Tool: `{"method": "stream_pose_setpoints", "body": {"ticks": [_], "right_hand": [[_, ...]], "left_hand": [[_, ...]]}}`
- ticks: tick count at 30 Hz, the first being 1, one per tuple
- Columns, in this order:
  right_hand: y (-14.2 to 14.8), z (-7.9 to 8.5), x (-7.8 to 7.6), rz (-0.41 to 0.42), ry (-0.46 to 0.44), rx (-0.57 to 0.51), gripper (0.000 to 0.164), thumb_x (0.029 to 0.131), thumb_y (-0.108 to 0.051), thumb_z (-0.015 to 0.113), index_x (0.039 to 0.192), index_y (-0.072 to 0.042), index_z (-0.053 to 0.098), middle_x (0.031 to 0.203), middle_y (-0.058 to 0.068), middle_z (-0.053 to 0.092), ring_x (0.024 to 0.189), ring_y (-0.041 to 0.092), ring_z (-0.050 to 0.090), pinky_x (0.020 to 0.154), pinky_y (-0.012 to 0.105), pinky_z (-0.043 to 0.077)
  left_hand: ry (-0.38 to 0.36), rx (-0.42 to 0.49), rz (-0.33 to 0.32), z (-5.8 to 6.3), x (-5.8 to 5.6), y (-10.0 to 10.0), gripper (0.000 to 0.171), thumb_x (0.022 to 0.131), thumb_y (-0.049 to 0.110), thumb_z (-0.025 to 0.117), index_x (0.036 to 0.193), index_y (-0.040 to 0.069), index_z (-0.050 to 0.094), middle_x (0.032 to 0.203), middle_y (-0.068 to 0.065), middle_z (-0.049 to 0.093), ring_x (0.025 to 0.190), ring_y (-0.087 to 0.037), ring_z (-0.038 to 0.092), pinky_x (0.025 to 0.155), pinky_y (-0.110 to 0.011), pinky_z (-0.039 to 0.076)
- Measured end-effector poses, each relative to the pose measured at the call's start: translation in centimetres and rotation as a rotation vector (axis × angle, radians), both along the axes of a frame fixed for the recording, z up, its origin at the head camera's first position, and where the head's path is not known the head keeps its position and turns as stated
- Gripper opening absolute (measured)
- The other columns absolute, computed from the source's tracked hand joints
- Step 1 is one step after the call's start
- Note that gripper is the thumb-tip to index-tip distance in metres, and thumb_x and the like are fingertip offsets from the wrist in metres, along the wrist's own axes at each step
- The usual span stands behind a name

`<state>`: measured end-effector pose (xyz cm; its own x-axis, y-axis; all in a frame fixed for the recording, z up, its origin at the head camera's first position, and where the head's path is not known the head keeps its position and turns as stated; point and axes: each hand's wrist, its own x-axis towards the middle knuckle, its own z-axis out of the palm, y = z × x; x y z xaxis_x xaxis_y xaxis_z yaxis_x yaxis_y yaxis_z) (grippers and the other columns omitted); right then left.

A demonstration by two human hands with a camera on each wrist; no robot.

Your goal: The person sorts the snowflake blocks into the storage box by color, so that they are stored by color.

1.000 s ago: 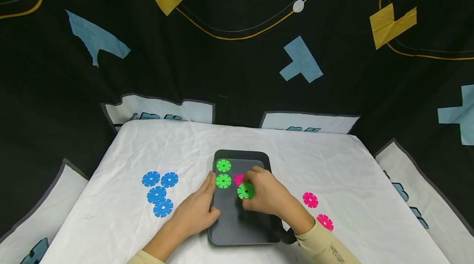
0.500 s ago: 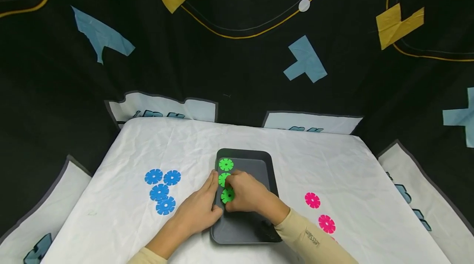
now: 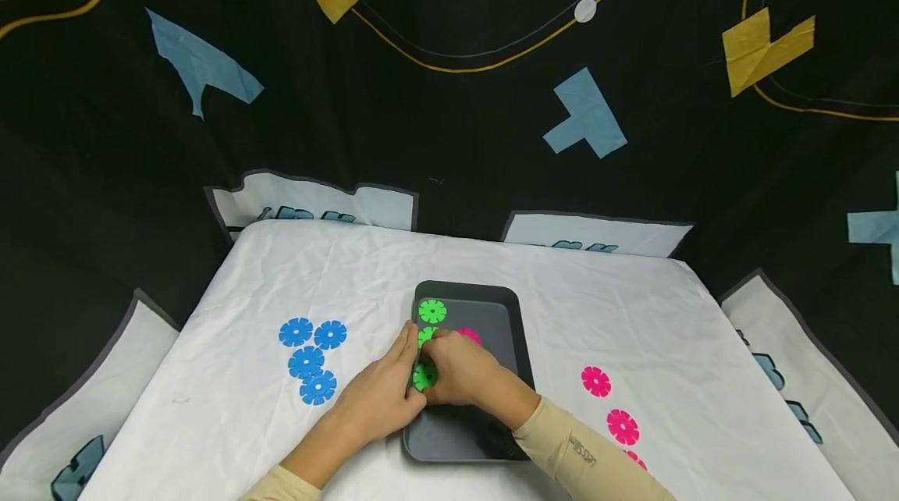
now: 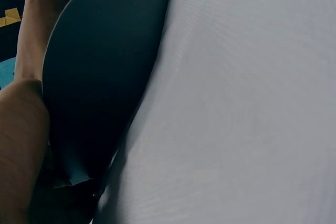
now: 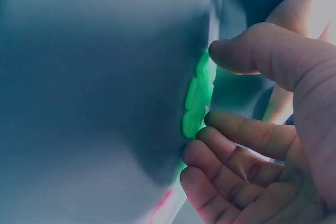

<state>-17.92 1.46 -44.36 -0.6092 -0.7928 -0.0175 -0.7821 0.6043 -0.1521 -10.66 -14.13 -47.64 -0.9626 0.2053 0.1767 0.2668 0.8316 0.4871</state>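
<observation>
In the head view a dark grey rectangular tray [image 3: 463, 438] lies on the white cloth. My right hand [image 3: 463, 367] reaches into it and pinches a green notched disc [image 3: 424, 377] at the left wall. The right wrist view shows that green disc [image 5: 198, 98] between the thumb and fingertips, seen nearly edge-on. Farther up the same wall lie another green disc [image 3: 432, 310] and one partly covered by the right hand. A pink disc [image 3: 469, 335] shows just beyond the knuckles. My left hand [image 3: 375, 399] rests along the tray's left side, its fingers straight against the rim.
Several blue notched discs [image 3: 306, 361] lie grouped on the cloth left of the tray. To the right are pink discs [image 3: 595, 381], one partly hidden by the right sleeve [image 3: 590, 454]. A black curtain [image 3: 435, 134] hangs behind the table.
My right hand has carried the green disc leftward from the tray's middle to the left wall, in line with the other two green ones. The left hand keeps its place at the tray.
</observation>
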Motion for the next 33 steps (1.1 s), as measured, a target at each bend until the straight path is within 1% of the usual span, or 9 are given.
{"method": "stream_pose_setpoints", "body": {"ticks": [4,7,11,13,15,20,24,29,33], "right_hand": [[0.9,0.5,0.0,-0.009,-0.012,-0.050,0.035,0.068,-0.032,0.082,0.095,-0.012,0.072,0.091,-0.005,0.063,0.075,0.004,0.052,0.062,0.019,0.044],[2.0,1.3,0.1,-0.036,-0.021,-0.089,0.035,0.069,-0.027,0.081,0.099,-0.010,0.072,0.093,-0.003,0.062,0.075,0.005,0.053,0.063,0.021,0.046],[3.4,2.5,0.5,-0.072,-0.035,-0.135,0.038,0.072,-0.021,0.078,0.107,-0.007,0.071,0.098,-0.001,0.062,0.081,0.008,0.057,0.068,0.025,0.049],[4.3,3.0,0.7,-0.081,-0.038,-0.163,0.038,0.074,-0.019,0.076,0.109,-0.007,0.071,0.101,0.000,0.063,0.085,0.011,0.060,0.071,0.026,0.051],[5.1,3.3,0.8,-0.090,-0.042,-0.194,0.037,0.075,-0.017,0.074,0.110,-0.007,0.071,0.102,0.000,0.063,0.085,0.012,0.061,0.071,0.027,0.051],[7.5,3.7,1.3,-0.134,-0.044,-0.240,0.033,0.076,-0.016,0.072,0.108,-0.008,0.071,0.101,0.001,0.064,0.080,0.012,0.057,0.069,0.026,0.050],[9.5,3.9,1.9,-0.178,-0.051,-0.269,0.031,0.077,-0.015,0.072,0.107,-0.010,0.071,0.099,-0.003,0.063,0.080,0.013,0.056,0.068,0.026,0.049],[12.1,3.9,2.6,-0.237,-0.052,-0.302,0.033,0.076,-0.014,0.075,0.109,-0.011,0.070,0.097,-0.007,0.061,0.081,0.015,0.057,0.068,0.026,0.048],[14.1,3.5,3.3,-0.272,-0.046,-0.334,0.033,0.075,-0.011,0.073,0.108,-0.012,0.070,0.101,-0.004,0.064,0.084,0.015,0.060,0.070,0.028,0.049]], "left_hand": [[-0.017,-0.004,0.006,0.1,0.0,0.1,0.089,0.077,0.022,0.060,0.153,-0.003,0.020,0.159,-0.018,0.021,0.118,-0.015,0.052,0.080,-0.031,0.048],[-0.042,-0.007,0.013,0.1,-0.1,0.2,0.089,0.078,0.023,0.061,0.154,-0.002,0.020,0.159,-0.017,0.019,0.110,-0.014,0.055,0.075,-0.029,0.048],[-0.056,-0.006,0.024,0.1,0.0,0.2,0.090,0.078,0.024,0.061,0.154,-0.001,0.020,0.160,-0.016,0.018,0.109,-0.013,0.055,0.075,-0.029,0.047],[-0.054,-0.005,0.028,0.1,0.0,0.2,0.090,0.077,0.023,0.061,0.154,-0.001,0.020,0.160,-0.015,0.018,0.110,-0.012,0.054,0.077,-0.030,0.047],[-0.053,-0.005,0.033,0.1,0.0,0.3,0.091,0.077,0.023,0.061,0.154,0.000,0.019,0.160,-0.015,0.017,0.109,-0.012,0.054,0.077,-0.029,0.047],[-0.052,-0.008,0.040,0.1,0.0,0.4,0.091,0.076,0.022,0.060,0.154,-0.001,0.020,0.160,-0.014,0.017,0.105,-0.011,0.054,0.069,-0.025,0.044],[-0.038,-0.012,0.040,0.1,0.0,0.5,0.090,0.075,0.021,0.059,0.153,-0.002,0.021,0.160,-0.015,0.018,0.109,-0.011,0.053,0.070,-0.025,0.044],[-0.036,-0.010,0.037,0.1,0.0,0.5,0.090,0.075,0.021,0.059,0.154,-0.001,0.020,0.160,-0.014,0.018,0.110,-0.011,0.052,0.071,-0.025,0.044],[-0.041,-0.011,0.045,0.0,0.0,0.5,0.091,0.075,0.021,0.059,0.154,0.000,0.020,0.160,-0.013,0.018,0.111,-0.011,0.052,0.073,-0.026,0.044]]}}
